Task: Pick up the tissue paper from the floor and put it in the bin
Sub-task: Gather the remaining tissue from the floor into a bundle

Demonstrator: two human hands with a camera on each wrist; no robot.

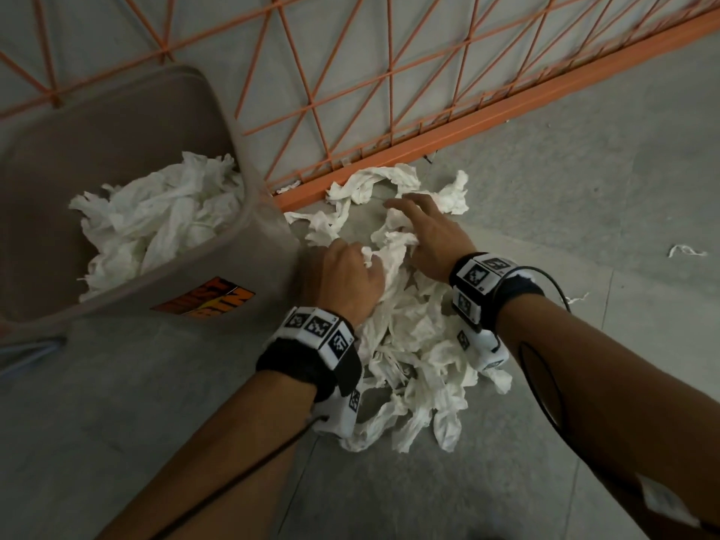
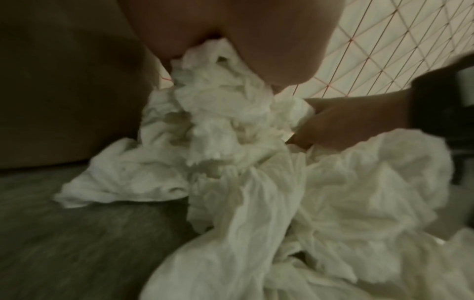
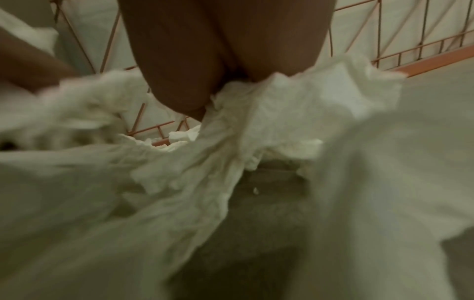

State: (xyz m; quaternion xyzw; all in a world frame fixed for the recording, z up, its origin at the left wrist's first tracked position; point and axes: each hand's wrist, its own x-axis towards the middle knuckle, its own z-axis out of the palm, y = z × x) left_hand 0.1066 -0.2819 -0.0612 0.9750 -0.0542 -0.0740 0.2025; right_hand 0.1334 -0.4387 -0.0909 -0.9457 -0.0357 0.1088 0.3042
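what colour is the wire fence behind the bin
Orange fence, behind the grey bin; clearest in the head view.

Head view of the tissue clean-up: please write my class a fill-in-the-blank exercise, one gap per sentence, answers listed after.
1. The bin already holds crumpled ____ paper.
2. The loose tissue pile lies on the ____.
3. The left hand is on the side nearer the ____.
4. The mesh fence behind the right hand is coloured ____.

Answers: tissue; floor; bin; orange
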